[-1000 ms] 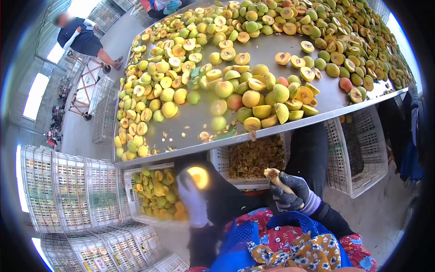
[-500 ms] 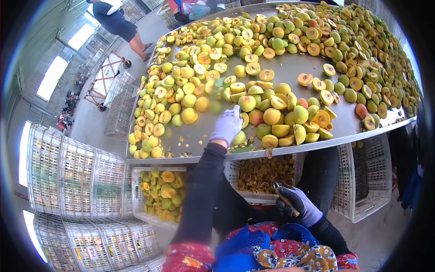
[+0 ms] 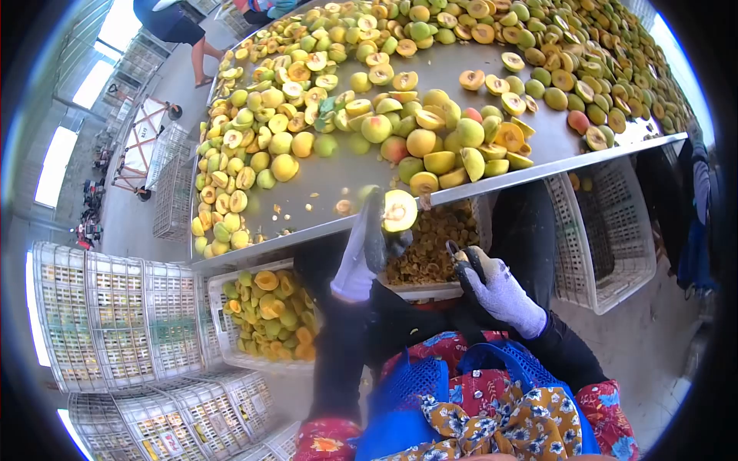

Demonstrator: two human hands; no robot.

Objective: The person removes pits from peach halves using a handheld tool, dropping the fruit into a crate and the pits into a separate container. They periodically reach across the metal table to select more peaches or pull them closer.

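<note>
My left hand [image 3: 364, 250], in a white and dark glove, is closed on a peach half [image 3: 399, 210], its cut face toward me. It is in front of the table's near edge, above a crate of brown scraps [image 3: 430, 250]. My gloved right hand [image 3: 496, 290] is closed around a small hand tool with a curved metal tip [image 3: 452, 247]; most of its handle is hidden by the fingers. Nearest on the metal table [image 3: 323, 192] lies a pile of whole and halved peaches [image 3: 438, 142].
More peaches [image 3: 607, 84] cover the table's far right and its left side. A white crate of peach halves [image 3: 269, 307] stands below at left, beside stacked crates [image 3: 115, 315]. Another crate [image 3: 607, 230] is at right. A person [image 3: 173, 27] stands at the far left.
My left hand has drawn back from the pile to the table's near edge, now with a peach half in it. My right hand has risen slightly with the tool. The view has shifted.
</note>
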